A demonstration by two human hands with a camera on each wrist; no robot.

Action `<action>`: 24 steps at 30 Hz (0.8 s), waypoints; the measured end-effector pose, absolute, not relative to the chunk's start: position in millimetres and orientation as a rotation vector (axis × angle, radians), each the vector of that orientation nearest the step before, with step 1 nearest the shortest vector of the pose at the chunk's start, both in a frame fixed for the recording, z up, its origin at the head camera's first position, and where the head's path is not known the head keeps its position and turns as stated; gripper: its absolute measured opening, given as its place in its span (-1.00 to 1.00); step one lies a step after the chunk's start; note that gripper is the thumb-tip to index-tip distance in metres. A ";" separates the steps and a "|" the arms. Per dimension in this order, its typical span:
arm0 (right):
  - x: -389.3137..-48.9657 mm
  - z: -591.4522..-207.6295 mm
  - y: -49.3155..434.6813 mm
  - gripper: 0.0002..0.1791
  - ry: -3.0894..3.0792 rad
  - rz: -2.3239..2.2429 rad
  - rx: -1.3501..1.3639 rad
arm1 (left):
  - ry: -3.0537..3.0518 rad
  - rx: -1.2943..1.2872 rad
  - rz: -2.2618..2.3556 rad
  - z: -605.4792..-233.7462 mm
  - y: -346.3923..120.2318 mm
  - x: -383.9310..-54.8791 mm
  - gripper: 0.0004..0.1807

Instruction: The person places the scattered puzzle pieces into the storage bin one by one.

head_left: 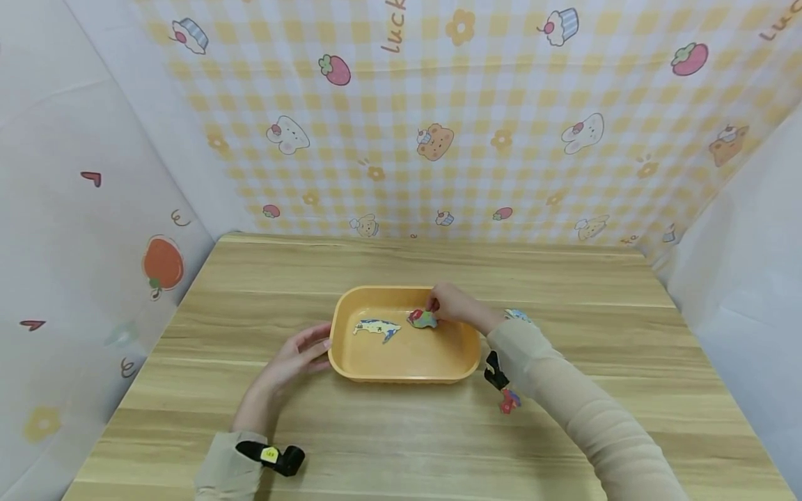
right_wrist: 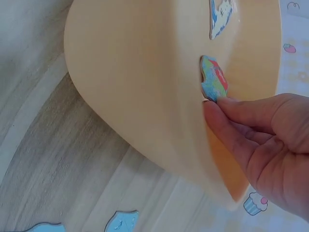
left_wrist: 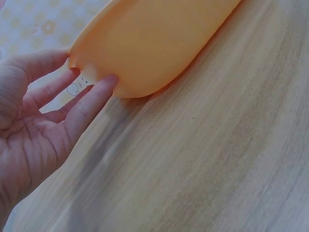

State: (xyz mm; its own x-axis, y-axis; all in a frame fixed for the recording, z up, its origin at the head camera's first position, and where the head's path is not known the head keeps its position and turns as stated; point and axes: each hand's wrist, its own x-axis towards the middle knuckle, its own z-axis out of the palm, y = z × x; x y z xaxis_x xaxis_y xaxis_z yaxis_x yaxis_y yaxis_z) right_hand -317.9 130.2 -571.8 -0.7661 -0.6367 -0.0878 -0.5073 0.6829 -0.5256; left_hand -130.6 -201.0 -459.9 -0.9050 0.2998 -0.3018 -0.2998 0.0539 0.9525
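Note:
A yellow-orange plastic basin (head_left: pixel 407 355) stands on the wooden table. My left hand (head_left: pixel 307 353) touches its left end with fairly straight fingers, and the fingertips (left_wrist: pixel 109 82) meet the outer wall and rim in the left wrist view. Over the basin's back right part, my right hand (head_left: pixel 460 305) pinches a flat, colourful piece (head_left: pixel 422 319) in red, green and blue between thumb and fingertips. In the right wrist view this piece (right_wrist: pixel 214 77) is held by one end. A flat cream and blue whale-like piece (head_left: pixel 377 328) lies in the basin, left of the pinched one.
Right of the basin, a blue and white piece (head_left: pixel 517 315) shows partly behind the right sleeve. Closer to me lies a red and purple piece (head_left: pixel 509 401) by the wrist strap. Patterned cloth (head_left: pixel 401 174) hangs behind the wooden table (head_left: pixel 376 438).

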 end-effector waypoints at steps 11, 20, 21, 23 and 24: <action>-307.6 -555.0 124.8 -0.73 2.638 -0.601 -0.829 | 1.907 0.000 1.916 -459.9 -200.8 -130.4 -0.37; -230.0 -416.7 111.5 -0.74 2.574 -0.743 -0.679 | 1.909 0.012 1.925 -461.7 -201.3 -130.2 -0.36; -223.1 -402.1 111.1 -0.74 2.552 -0.771 -0.667 | 1.914 0.010 1.924 -461.9 -201.0 -130.1 -0.36; -222.5 -398.3 115.3 -0.73 2.547 -0.819 -0.688 | 1.921 -0.005 1.920 -461.6 -200.3 -129.8 -0.36; -222.4 -396.5 117.3 -0.73 2.550 -0.832 -0.689 | 1.928 -0.004 1.914 -461.5 -200.1 -129.4 -0.35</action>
